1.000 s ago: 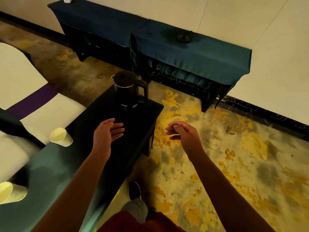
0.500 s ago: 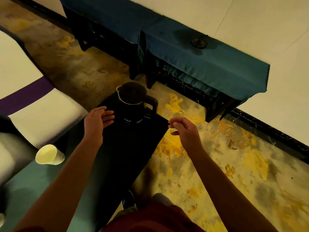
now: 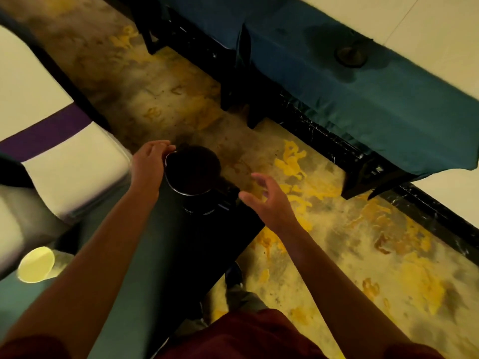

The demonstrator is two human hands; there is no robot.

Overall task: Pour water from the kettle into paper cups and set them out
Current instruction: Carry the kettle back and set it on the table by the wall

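Cupping round black kettle [image 3: 191, 174]: left hand [image 3: 149, 164].

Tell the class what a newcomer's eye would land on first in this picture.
First, the black kettle at the centre on a dark table, the left hand at its rim and the right hand open beside it. Then the pale paper cup at lower left.

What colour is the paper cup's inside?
Pale yellow, seen in the head view: paper cup.
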